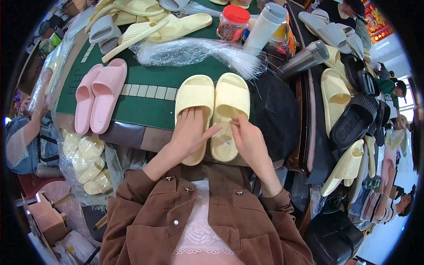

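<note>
Two pale yellow slide slippers lie side by side in front of me, toes pointing away. On the left slipper (194, 88) rests my left hand (191, 132), its fingers stretched out and reaching under the ribbed strap, fingertips hidden. The left thumb points across to the right slipper (231, 90). My right hand (248, 138) is at that slipper's strap opening, thumb and forefinger pinched together. Whatever is between them is too small to make out; a thin clear strand seems to show near the thumb. A pair of pink slippers (108, 95) lies to the left, untouched.
Clear plastic strands (190, 55) lie bundled behind the slippers on the green mat (145, 110). Further back are piled yellow slippers (185, 26), a red-lidded jar (233, 24), a white bottle (265, 28) and a steel tumbler (304, 57). Black slippers (353, 121) lie on the right; people work beyond.
</note>
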Action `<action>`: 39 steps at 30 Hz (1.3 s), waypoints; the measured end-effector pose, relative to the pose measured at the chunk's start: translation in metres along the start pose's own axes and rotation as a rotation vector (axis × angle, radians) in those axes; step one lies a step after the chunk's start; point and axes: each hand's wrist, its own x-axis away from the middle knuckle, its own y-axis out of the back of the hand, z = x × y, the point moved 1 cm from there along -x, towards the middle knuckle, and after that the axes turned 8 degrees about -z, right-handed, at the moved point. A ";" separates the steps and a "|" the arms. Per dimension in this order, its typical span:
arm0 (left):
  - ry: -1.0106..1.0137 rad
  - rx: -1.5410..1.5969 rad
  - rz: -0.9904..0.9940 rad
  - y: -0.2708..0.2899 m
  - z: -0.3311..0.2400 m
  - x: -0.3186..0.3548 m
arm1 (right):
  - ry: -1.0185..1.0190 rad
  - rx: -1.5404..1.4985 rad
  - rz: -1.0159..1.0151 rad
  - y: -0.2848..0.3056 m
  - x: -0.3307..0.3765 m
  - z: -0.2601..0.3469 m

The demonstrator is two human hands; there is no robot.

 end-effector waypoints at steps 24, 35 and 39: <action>0.094 0.227 0.173 0.004 0.003 -0.026 | 0.189 0.117 0.067 -0.036 -0.018 -0.016; 0.134 0.086 0.228 -0.007 -0.003 -0.023 | 0.189 0.029 0.076 -0.026 -0.024 -0.013; 0.034 0.022 0.080 -0.012 -0.002 -0.021 | 0.152 0.032 0.116 -0.024 -0.025 -0.011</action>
